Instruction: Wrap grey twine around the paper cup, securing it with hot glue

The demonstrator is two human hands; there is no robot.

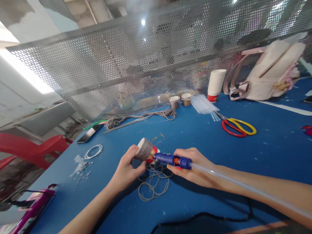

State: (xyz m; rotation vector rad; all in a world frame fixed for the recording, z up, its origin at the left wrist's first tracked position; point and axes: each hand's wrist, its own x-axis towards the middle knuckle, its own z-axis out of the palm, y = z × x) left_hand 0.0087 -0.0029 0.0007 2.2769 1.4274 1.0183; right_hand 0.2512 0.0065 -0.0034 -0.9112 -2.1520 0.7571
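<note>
My left hand (128,168) is closed around a paper cup (145,150) lying on its side, partly wrapped in grey cord, with red print at its rim end. My right hand (192,166) grips a blue hot glue gun (172,160). Its nozzle points left and touches the cup's side. A long clear glue stick (243,186) runs out of the gun's back along my right forearm. Loose grey cord (153,182) lies coiled on the blue table (195,136) below the cup.
Red and yellow scissors (237,126) lie at the right. A stack of paper cups (215,85), two wrapped cups (180,100), clear glue sticks (203,104), a cord bundle (141,117), a phone (89,133) and a pink backpack (270,73) stand along a perforated metal screen (109,65). Red chair left.
</note>
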